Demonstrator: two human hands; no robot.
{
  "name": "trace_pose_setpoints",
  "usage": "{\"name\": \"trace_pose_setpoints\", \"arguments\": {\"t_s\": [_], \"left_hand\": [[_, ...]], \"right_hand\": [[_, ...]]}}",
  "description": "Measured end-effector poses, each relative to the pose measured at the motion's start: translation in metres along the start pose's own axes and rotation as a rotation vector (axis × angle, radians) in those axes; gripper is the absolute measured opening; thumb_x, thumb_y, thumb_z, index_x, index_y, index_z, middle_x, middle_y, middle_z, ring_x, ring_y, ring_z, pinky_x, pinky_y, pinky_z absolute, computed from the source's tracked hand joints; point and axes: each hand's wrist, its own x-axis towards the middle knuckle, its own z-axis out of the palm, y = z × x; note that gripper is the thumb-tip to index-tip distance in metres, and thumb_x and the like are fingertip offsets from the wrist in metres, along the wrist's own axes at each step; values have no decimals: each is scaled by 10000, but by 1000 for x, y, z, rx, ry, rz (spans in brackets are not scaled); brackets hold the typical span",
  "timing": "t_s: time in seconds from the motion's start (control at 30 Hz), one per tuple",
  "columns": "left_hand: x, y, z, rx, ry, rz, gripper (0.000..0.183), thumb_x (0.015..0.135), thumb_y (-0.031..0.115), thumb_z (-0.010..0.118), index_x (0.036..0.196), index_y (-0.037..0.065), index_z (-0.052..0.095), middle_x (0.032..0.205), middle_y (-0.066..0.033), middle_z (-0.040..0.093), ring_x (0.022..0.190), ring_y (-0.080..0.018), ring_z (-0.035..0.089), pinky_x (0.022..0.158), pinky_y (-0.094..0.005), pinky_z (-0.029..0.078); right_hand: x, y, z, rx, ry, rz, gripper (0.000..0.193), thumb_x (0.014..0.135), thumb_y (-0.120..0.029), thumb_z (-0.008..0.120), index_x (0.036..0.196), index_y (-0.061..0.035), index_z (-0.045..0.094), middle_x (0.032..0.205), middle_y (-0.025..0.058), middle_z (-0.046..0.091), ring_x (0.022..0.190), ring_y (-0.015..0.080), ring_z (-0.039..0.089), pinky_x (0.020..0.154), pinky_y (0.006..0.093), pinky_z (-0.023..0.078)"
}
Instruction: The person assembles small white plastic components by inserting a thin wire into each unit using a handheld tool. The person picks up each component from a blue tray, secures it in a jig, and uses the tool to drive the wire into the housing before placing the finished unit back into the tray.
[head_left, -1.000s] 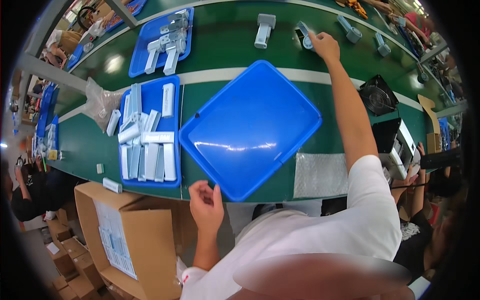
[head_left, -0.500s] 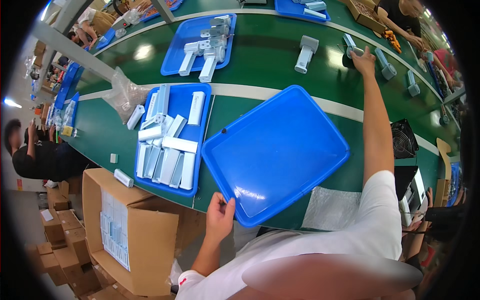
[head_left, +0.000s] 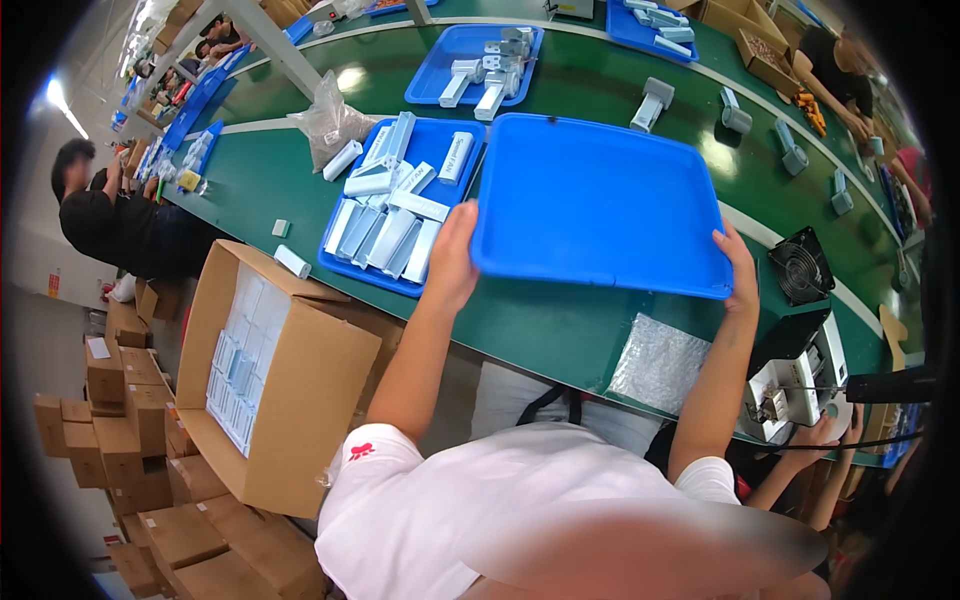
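Between my hands is a blue plastic tray with nothing in it, raised over the green bench. My left hand grips its left edge, and my right hand closes on its lower right corner. Just left of it, a second blue tray holds a heap of pale blue-white plastic handle-like housings. Beyond my tray, on the green belt, lies a white part with a round head; similar parts are spaced out to its right.
A clear bag of small brown pieces stands by the filled tray. An open carton of white parts is at my left. At right are a black fan, a white machine and bubble wrap. Co-workers sit around the line.
My right hand has come back from the part on the belt and taken the tray's right corner. The tray is now lifted and turned straighter. The view has shifted.
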Motion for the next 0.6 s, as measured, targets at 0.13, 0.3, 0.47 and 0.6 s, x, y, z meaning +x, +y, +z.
{"name": "trace_pose_setpoints", "arguments": {"t_s": [0.13, 0.3, 0.47, 0.6], "left_hand": [[13, -10, 12, -84, -44, 30, 425, 1109, 347, 453, 1405, 44, 497, 1371, -150, 606, 1154, -266, 662, 983, -384, 525], [-11, -53, -11, 493, 7, 155, 342, 1087, 200, 511, 1369, 9, 534, 1357, -134, 613, 1160, -256, 677, 954, -349, 542], [-26, -61, -12, 706, 1, 384, 207, 940, 40, 674, 1146, 18, 665, 1209, -138, 683, 1056, -258, 707, 891, -321, 551], [-24, -53, -8, 870, -16, 433, 187, 896, -8, 677, 1080, 21, 693, 1179, -155, 692, 1043, -280, 700, 873, -349, 559]], "right_hand": [[18, 10, 8, 185, 90, -86, 533, 981, -194, 638, 1455, 14, 514, 1298, 114, 644, 1150, 212, 639, 996, 337, 516], [106, 1, 79, 293, 178, -152, 353, 993, -227, 671, 1285, -41, 604, 1176, 60, 662, 1067, 186, 647, 926, 347, 543], [237, -29, 184, 353, 74, -159, 221, 979, -172, 688, 1132, -28, 618, 1024, 86, 678, 832, 169, 653, 645, 303, 499], [340, -30, 281, 338, 32, -159, 135, 985, -137, 678, 979, -37, 587, 827, 58, 573, 666, 146, 526, 501, 256, 372]]}}
